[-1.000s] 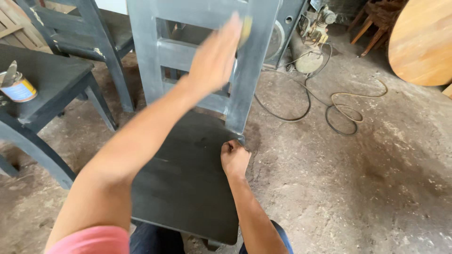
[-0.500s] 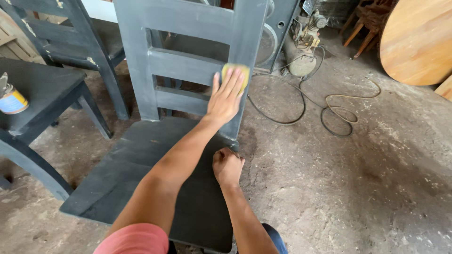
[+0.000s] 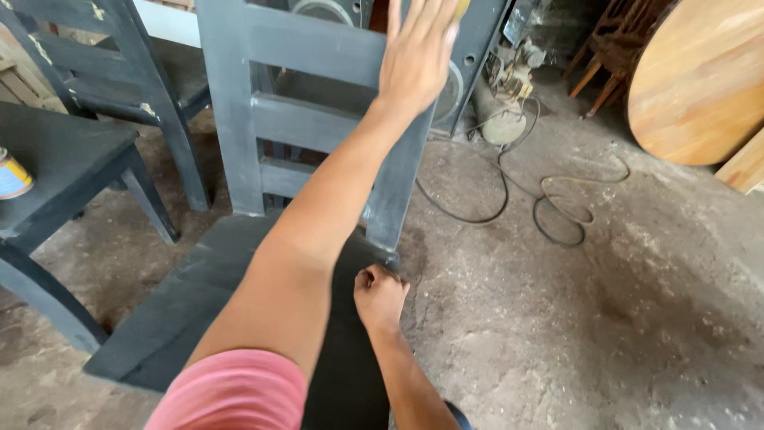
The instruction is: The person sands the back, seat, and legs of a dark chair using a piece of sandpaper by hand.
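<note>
**Hands on the grey chair**

The left hand (image 3: 418,52) presses flat, fingers spread, on a yellow pad (image 3: 460,8) high on the chair's (image 3: 239,119) right back post. The right hand (image 3: 380,296) is clenched on the seat's rear corner, directly below.

A single camera, worn on the person's head, looks steeply down and forward over the person's own arms, close enough that the left arm fills the middle of the frame. It faces the dark grey painted wooden chair (image 3: 263,159), whose seat runs to the bottom edge and whose backrest is cut off at the top. Farther off, the dusty concrete floor (image 3: 621,318) stretches right to a round pale wooden tabletop (image 3: 700,80) at the upper corner.
</note>
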